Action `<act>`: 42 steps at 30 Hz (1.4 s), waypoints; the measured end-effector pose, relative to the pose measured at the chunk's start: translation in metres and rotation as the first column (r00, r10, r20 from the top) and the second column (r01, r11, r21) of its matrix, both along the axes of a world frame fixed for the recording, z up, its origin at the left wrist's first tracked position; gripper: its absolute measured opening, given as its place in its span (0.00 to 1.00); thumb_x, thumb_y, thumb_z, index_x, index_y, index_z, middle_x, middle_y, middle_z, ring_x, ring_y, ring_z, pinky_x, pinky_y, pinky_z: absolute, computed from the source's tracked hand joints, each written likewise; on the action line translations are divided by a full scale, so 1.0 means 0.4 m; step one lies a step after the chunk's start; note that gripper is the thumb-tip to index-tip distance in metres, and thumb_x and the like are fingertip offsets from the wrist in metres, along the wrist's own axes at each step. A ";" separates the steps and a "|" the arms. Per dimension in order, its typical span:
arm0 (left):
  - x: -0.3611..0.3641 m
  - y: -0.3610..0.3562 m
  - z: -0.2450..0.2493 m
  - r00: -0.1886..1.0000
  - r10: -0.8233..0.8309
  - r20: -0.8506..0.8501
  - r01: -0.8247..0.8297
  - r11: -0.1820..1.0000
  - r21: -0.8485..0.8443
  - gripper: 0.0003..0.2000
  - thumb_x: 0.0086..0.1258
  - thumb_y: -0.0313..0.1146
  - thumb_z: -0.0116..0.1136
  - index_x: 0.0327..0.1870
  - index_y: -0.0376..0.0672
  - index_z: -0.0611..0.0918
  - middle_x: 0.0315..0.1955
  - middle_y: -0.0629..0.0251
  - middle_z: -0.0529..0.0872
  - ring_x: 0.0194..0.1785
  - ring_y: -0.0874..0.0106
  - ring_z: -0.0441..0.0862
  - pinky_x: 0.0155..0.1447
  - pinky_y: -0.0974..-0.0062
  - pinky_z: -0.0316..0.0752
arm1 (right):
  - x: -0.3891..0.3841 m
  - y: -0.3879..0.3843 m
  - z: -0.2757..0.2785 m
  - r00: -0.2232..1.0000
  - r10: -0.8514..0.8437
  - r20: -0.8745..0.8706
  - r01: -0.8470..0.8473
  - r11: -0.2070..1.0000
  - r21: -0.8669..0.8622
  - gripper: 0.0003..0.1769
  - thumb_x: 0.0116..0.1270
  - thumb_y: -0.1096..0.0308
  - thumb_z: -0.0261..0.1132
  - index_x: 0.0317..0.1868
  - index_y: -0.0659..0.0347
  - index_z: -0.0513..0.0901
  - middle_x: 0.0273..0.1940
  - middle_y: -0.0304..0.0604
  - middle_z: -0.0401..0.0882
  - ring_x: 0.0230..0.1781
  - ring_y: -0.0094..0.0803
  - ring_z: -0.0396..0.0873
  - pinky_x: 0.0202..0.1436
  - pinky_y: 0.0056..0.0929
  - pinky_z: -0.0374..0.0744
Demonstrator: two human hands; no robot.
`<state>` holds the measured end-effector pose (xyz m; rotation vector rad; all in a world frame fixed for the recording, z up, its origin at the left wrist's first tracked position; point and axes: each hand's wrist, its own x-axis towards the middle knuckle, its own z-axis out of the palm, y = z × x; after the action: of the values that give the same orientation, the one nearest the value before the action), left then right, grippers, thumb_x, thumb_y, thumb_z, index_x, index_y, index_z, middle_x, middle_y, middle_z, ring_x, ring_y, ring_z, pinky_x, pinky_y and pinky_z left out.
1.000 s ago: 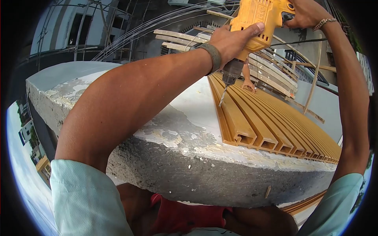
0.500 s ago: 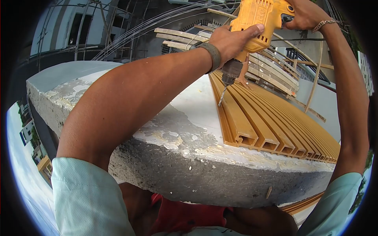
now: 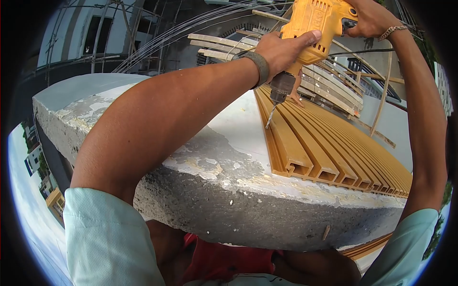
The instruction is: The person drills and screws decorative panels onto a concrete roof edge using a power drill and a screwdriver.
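Observation:
A yellow power drill (image 3: 312,28) is held at the top of the view, its black chuck (image 3: 282,85) pointing down. My left hand (image 3: 286,50) wraps round the front of its body, thumb on the near side. My right hand (image 3: 372,19) grips its handle, with fingers at the trigger. The drill bit (image 3: 270,117) slants down, its tip at the left edge strip of an orange-brown grooved panel (image 3: 315,138). Whether the tip has entered the panel, I cannot tell. The panel lies on a concrete ledge (image 3: 224,209).
Part of another person's hand (image 3: 296,95) rests on the panel's far end, behind the chuck. Wooden planks (image 3: 329,88) stand beyond the ledge. Cables (image 3: 191,31) and bamboo scaffolding (image 3: 98,35) are at the upper left. A ledge edge drops away near my body.
Both hands and the drill are almost unmoved. The other person's hand behind the chuck has shifted slightly.

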<state>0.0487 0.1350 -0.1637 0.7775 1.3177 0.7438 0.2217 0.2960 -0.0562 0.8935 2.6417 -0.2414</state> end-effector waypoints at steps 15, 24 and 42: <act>-0.001 -0.003 -0.002 0.999 -0.047 0.008 0.047 0.999 -0.009 0.40 0.59 0.64 0.58 0.53 0.29 0.73 0.39 0.52 0.82 0.40 0.67 0.85 0.48 0.67 0.82 | -0.014 -0.008 0.001 0.977 -0.099 0.188 0.100 0.995 0.005 0.39 0.39 0.56 0.78 0.52 0.60 0.73 0.37 0.56 0.82 0.40 0.52 0.81 0.44 0.41 0.79; -0.012 -0.001 -0.001 0.985 -0.144 -0.092 0.148 0.988 0.045 0.43 0.58 0.69 0.53 0.57 0.31 0.73 0.44 0.50 0.81 0.48 0.65 0.82 0.50 0.67 0.80 | 0.000 0.000 -0.025 0.995 -0.049 0.082 0.046 0.998 0.031 0.42 0.37 0.61 0.75 0.59 0.56 0.72 0.41 0.55 0.82 0.43 0.50 0.80 0.47 0.41 0.78; -0.018 -0.010 -0.002 0.986 -0.141 -0.088 0.146 0.988 0.050 0.42 0.60 0.68 0.53 0.59 0.34 0.71 0.46 0.53 0.80 0.48 0.66 0.81 0.51 0.66 0.79 | -0.010 0.000 -0.026 0.984 -0.122 0.127 0.123 0.992 0.002 0.36 0.37 0.63 0.72 0.54 0.54 0.76 0.38 0.54 0.82 0.40 0.50 0.80 0.43 0.41 0.78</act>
<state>0.0414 0.1311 -0.1644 0.9480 1.3055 0.6413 0.2177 0.2962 -0.0665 1.0356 2.4721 -0.2143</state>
